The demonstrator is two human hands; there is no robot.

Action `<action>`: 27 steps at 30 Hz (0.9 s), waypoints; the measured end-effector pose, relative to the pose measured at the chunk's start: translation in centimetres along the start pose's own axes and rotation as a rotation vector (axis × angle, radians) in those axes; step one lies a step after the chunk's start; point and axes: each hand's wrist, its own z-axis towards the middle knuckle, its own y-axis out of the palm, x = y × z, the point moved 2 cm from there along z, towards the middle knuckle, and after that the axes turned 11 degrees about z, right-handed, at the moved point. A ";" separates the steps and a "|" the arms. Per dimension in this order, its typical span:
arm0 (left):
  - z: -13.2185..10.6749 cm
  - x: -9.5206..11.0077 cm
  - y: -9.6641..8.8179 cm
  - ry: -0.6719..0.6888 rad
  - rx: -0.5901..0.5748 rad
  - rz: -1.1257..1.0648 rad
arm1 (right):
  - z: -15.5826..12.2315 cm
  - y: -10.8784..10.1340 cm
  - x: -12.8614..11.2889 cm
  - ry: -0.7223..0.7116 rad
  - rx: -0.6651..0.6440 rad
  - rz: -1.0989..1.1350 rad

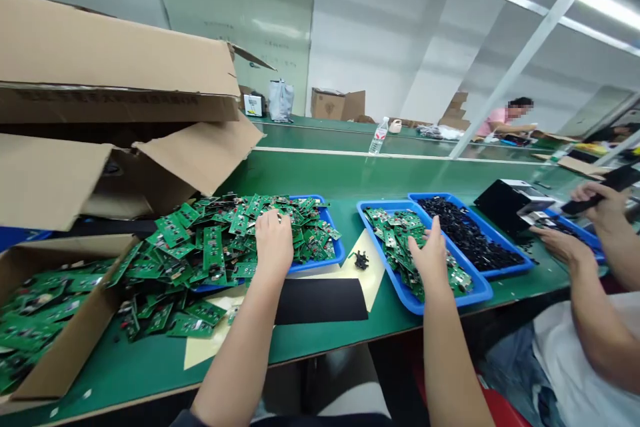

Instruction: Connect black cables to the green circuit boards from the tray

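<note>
Across the green workbench (320, 177), blue trays (327, 240) sit side by side. The left hand (274, 243), fingers together and unclenched, lies on heaped circuit boards (215, 247); the right hand (430, 260), likewise open, rests on boards (395, 230) in the next tray (450, 301).

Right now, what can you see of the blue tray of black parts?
The blue tray is shallow and rectangular, plastic by its look, and lies flat on the green bench top. Its raised rim surrounds a dense heap of small black parts, too small to identify, that fills most of it. Its left end meets the neighbouring blue tray of green circuit boards, which appears to overlap it.
</note>
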 end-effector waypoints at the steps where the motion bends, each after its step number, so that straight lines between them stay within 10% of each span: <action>1: 0.0 0.0 -0.1 -0.012 -0.003 -0.011 | -0.2 0.1 -0.6 -0.045 0.032 -0.012; 8: 0.0 -0.2 -1.0 -0.067 0.005 -0.253 | -1.9 4.6 -7.3 -0.230 -0.028 0.454; 14: -0.1 0.7 -0.6 -0.355 -0.141 -1.113 | -3.6 11.2 -11.6 0.023 -0.358 0.909; 27: 0.0 2.9 -0.3 -0.918 -0.615 -2.036 | -6.2 14.3 -8.3 0.445 -0.543 1.086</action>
